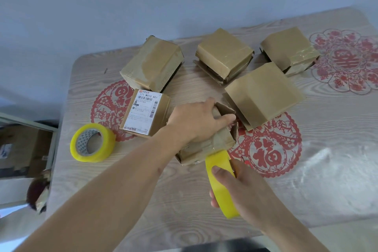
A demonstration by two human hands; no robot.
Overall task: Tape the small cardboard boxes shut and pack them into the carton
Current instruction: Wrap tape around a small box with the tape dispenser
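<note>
Yellow packing tape marks both rolls: one roll [222, 184] is gripped in the right hand [239, 186], thumb curled over its outer band, its leading end touching the near side of a small cardboard box [206, 147]. The left hand [196, 120] presses down on that box's top flaps, fingers spread and fairly straight. A second tape roll [92, 142] lies flat on the wood-grain table [143, 200], left of the box. A box with a white shipping label [145, 111] sits just behind the left wrist. Four taped brown boxes stand farther back: one far left [152, 63], one centre [224, 54], one far right [289, 50], one nearer [263, 93]. Red paper-cut decorations [270, 149] lie under the table's clear cover.
</note>
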